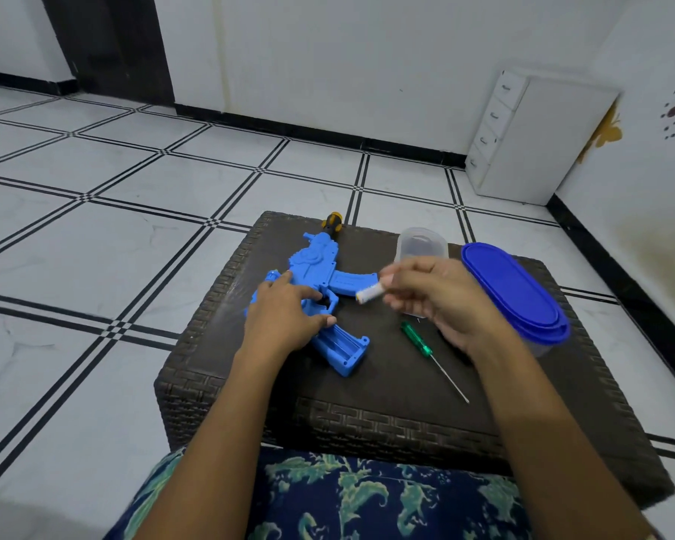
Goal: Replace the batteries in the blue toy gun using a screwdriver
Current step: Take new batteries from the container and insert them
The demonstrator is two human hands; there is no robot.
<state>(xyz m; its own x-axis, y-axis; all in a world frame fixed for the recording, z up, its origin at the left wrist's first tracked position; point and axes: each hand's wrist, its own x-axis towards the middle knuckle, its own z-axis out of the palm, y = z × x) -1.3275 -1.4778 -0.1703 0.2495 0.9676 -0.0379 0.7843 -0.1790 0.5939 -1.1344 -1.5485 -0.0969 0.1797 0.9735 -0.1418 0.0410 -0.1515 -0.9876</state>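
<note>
- Here our left hand (285,317) lies flat, fingers spread, on the gun (316,263), hiding its middle.
- Gun lies on the stool (386,383).
- Our right hand (433,294), blurred, pinches a battery (369,293) over the gun.
- Screwdriver (417,341) lies loose beside our right wrist.

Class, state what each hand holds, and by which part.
The right hand pinches a battery by one end. The left hand only rests on the toy gun.
</note>
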